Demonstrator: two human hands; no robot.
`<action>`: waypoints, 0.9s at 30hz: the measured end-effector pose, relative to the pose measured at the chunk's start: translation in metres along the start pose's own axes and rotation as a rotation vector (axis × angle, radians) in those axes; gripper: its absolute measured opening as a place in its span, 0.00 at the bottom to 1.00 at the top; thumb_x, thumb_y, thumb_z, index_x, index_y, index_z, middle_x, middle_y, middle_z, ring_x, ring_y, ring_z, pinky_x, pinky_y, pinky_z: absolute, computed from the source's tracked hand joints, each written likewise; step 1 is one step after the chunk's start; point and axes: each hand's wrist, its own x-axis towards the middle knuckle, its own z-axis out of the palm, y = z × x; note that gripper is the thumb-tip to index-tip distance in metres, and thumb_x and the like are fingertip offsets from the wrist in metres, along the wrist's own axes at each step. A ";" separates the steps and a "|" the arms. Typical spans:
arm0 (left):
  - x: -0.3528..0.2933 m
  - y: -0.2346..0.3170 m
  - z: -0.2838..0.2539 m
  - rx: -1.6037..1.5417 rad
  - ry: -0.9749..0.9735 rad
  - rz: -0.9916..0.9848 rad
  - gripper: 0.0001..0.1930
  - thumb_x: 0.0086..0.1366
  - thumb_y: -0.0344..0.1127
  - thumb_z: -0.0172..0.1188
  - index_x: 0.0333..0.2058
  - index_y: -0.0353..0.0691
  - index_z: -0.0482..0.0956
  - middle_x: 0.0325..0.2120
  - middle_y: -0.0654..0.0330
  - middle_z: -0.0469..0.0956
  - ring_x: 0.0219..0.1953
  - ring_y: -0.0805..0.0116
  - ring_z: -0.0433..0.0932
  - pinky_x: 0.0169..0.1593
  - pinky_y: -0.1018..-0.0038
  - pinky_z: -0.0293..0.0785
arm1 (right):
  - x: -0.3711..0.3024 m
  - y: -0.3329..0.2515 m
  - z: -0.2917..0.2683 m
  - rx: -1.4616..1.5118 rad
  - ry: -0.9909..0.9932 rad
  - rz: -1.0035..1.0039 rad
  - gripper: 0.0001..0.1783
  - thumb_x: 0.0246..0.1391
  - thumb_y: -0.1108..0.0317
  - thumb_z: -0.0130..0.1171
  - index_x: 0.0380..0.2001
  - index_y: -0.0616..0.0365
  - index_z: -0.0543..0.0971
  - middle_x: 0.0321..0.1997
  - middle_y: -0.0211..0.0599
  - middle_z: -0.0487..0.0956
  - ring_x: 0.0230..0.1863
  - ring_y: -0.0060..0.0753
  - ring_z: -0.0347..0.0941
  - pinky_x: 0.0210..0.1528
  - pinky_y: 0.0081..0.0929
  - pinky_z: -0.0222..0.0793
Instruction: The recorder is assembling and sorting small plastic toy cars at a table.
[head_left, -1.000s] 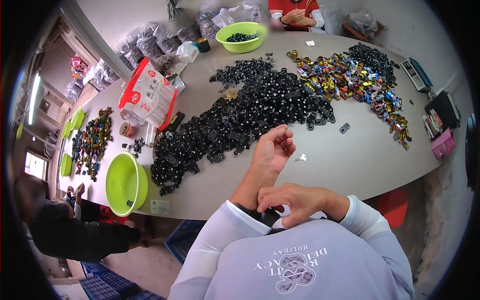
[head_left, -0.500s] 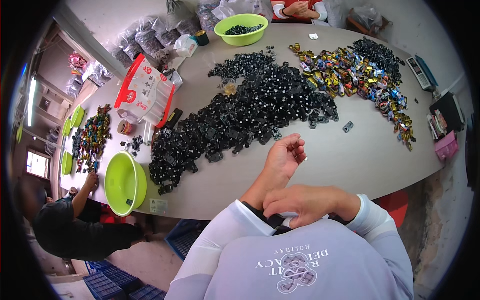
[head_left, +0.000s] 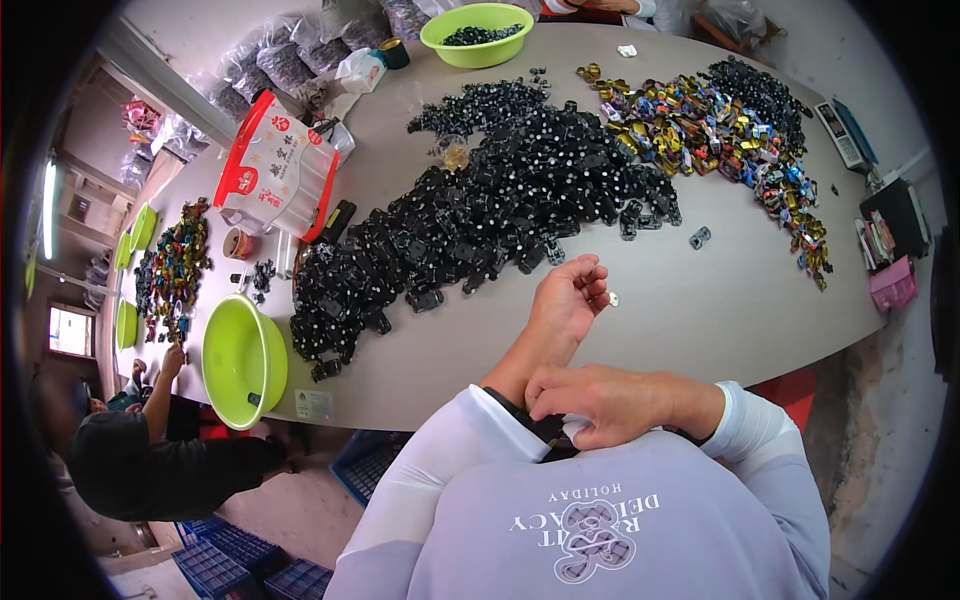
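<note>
Smooth grey tabletop (head_left: 700, 310) runs right from left hand (head_left: 567, 300) to curved front edge (head_left: 800, 355); black plastic-piece heap (head_left: 480, 205) just beyond. Left unclenched, fingers loosely curled. Right hand (head_left: 600, 400) at left sleeve's black-lined white cuff (head_left: 512, 425); grip, can't tell.

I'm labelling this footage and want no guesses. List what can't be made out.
All in the head view:
What lies under the right hand at the left sleeve: covered by its fingers.
Small white piece beside the left hand: too small to identify.
Person across the table: cut off by the top edge.
Co-worker at left: face blurred.
</note>
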 end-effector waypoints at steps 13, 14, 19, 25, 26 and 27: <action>0.002 0.004 0.001 0.114 0.097 0.115 0.06 0.55 0.31 0.56 0.32 0.40 0.73 0.23 0.61 0.75 0.22 0.73 0.72 0.27 0.75 0.69 | -0.001 0.008 0.007 0.296 0.081 0.141 0.17 0.40 0.77 0.57 0.38 0.64 0.70 0.38 0.36 0.69 0.36 0.28 0.70 0.40 0.26 0.68; 0.000 0.004 0.004 0.115 0.098 0.114 0.06 0.55 0.31 0.56 0.32 0.40 0.73 0.23 0.61 0.75 0.22 0.73 0.72 0.27 0.75 0.69 | 0.000 0.005 0.008 0.298 0.094 0.149 0.17 0.40 0.77 0.57 0.38 0.64 0.71 0.37 0.36 0.69 0.35 0.28 0.69 0.39 0.25 0.67; -0.017 0.005 0.016 0.162 0.063 0.124 0.06 0.57 0.31 0.53 0.34 0.39 0.73 0.24 0.60 0.75 0.25 0.73 0.72 0.31 0.73 0.70 | -0.002 -0.011 0.008 0.348 0.115 0.201 0.16 0.39 0.78 0.58 0.36 0.65 0.71 0.37 0.36 0.69 0.35 0.29 0.68 0.38 0.25 0.66; -0.025 0.000 0.029 0.123 0.016 0.101 0.07 0.55 0.32 0.56 0.33 0.40 0.72 0.23 0.61 0.75 0.22 0.74 0.72 0.28 0.75 0.68 | -0.010 -0.010 0.013 0.291 0.178 0.080 0.17 0.37 0.78 0.58 0.35 0.64 0.70 0.36 0.34 0.67 0.33 0.28 0.69 0.35 0.24 0.65; -0.026 -0.001 0.028 0.123 0.015 0.103 0.07 0.55 0.32 0.56 0.33 0.40 0.72 0.23 0.61 0.75 0.22 0.74 0.72 0.28 0.75 0.68 | -0.010 -0.011 0.012 0.264 0.168 0.069 0.18 0.36 0.79 0.59 0.35 0.64 0.70 0.36 0.35 0.67 0.33 0.29 0.69 0.35 0.24 0.65; -0.026 -0.003 0.028 0.115 0.011 0.088 0.07 0.55 0.32 0.56 0.33 0.40 0.72 0.23 0.61 0.75 0.22 0.74 0.72 0.28 0.75 0.68 | -0.010 -0.013 0.011 0.263 0.166 0.068 0.18 0.36 0.79 0.59 0.35 0.64 0.70 0.36 0.35 0.67 0.33 0.29 0.69 0.35 0.24 0.65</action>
